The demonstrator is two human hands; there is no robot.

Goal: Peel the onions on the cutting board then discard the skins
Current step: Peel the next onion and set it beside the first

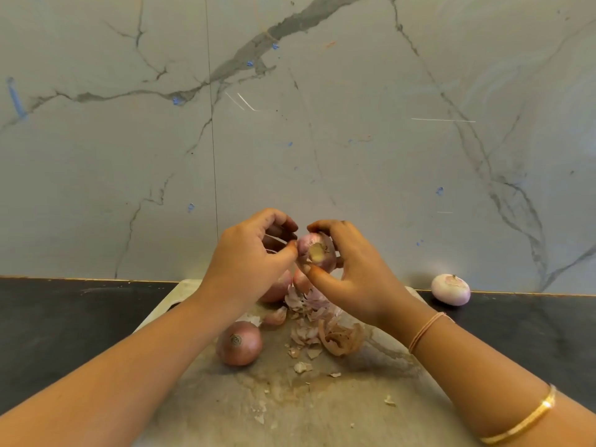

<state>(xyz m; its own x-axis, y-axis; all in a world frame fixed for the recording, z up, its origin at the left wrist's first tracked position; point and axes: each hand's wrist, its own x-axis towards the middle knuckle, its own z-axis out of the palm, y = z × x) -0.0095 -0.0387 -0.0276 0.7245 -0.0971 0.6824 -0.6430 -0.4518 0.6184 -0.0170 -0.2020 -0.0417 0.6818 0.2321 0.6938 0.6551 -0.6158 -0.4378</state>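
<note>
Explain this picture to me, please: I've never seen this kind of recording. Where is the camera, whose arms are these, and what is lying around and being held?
There is no machine here: a person works with bare hands, and the single camera sits on their head, looking forward and down. So the two arms reaching in from below are the wearer's own. The right hand grips a small onion lifted above the cutting board, and the left hand seems to pinch at its skin. On the board lie an unpeeled onion, more onions partly hidden behind the hands, and loose skins. A peeled onion sits apart on the dark counter by the marble wall.
</note>
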